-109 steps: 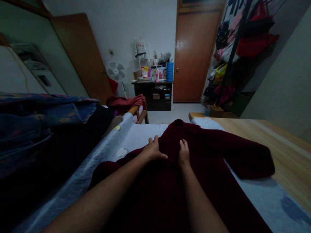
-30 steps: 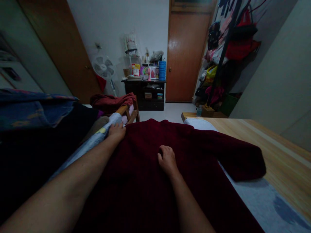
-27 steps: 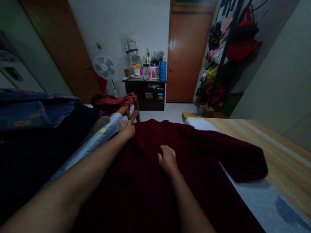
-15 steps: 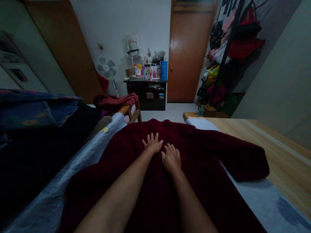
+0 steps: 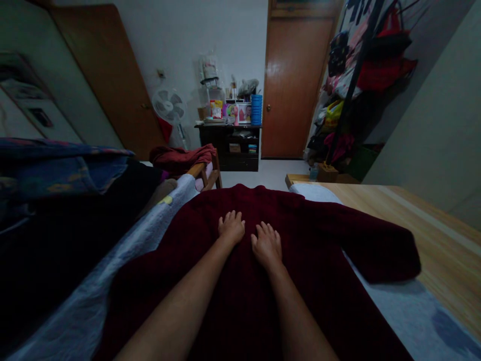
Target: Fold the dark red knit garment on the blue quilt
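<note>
A dark red long-sleeved garment lies spread out in front of me, its collar end pointing away. One sleeve stretches out to the right; the left sleeve slopes down toward me. My left hand rests palm down on the upper middle of the garment, fingers loosely apart. Just to its right, my right hand also lies on the cloth with its fingers spread. Neither hand holds anything. Beneath the garment is a pale blue-grey cloth.
A light wooden surface runs along the right. Dark and denim clothes are heaped at the left. Beyond stand a wooden chair with a reddish cloth, a fan, a black cabinet and hanging bags.
My left hand has drawn slightly back and left over the garment, with its fingers closer together. The right hand stays almost in place. The view has shifted slightly.
</note>
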A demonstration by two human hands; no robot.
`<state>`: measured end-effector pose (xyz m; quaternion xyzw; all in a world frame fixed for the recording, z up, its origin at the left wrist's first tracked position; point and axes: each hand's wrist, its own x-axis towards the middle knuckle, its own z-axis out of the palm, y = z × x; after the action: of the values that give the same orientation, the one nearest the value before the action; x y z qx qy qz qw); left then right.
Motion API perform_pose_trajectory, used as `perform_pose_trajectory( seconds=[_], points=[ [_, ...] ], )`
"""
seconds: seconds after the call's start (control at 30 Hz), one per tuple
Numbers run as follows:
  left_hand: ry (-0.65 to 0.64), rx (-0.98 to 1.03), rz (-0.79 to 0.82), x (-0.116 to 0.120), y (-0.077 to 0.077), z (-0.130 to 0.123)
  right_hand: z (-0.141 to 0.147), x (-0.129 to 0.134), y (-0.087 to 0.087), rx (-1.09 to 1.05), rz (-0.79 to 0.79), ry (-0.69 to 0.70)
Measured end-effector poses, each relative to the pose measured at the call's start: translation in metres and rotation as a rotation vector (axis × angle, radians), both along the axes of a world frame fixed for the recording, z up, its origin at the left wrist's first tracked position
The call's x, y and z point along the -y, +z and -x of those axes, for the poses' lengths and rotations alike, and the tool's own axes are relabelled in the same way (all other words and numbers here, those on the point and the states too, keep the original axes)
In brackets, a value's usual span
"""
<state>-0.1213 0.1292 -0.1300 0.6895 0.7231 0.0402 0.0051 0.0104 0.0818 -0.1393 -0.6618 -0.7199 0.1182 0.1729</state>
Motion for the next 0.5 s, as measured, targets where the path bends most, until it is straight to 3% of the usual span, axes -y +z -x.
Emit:
perform_pose_trajectory(
  seconds=[0.27,0.4,0.5],
  points=[
    [-0.029,-0.176,0.236,0.056,0.063,0.046,0.000,-0.001,-0.002,0.025,0.006,-0.005],
    [0.099,-0.194,0.313,0.084,0.074,0.082,0.000,0.000,-0.003,0.013,-0.010,-0.004],
    [0.054,-0.226,0.222,0.096,0.076,0.108,0.000,0.000,-0.004,0.002,-0.016,-0.015]
  ],
)
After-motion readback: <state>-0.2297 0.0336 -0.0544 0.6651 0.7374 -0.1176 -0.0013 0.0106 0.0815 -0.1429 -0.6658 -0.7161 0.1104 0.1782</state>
